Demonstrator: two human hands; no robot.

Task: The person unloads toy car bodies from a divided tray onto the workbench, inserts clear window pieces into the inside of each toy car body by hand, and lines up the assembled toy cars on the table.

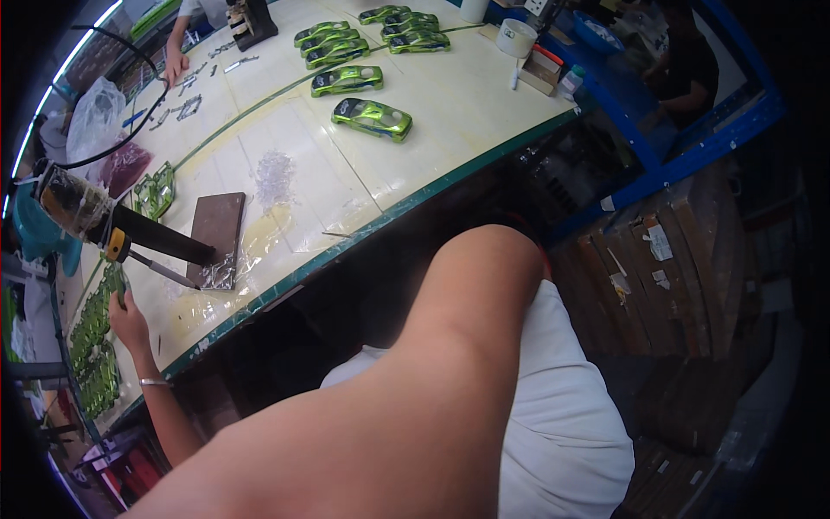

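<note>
My left hand (130,322), with a band on its wrist, is at the left edge of the table. Its fingers are closed round a small green toy car body (115,278), partly hidden by the hand. Next to it lie rows of green car bodies (93,381). A bare bent arm, apparently my right, crosses the lower middle; its hand does not show. Beyond my left hand, a dark tube-shaped tool (164,235) and a thin rod (164,271) reach to a brown block (216,221). Clear plastic pieces (222,273) lie on the block's near end.
Several shiny green toy cars (373,119) stand across the table. A pile of small clear parts (275,176) lies in the middle. Another person's hand (175,67) is at the far left, near small metal parts. Cardboard boxes (666,268) stand at right beside a blue frame (644,143).
</note>
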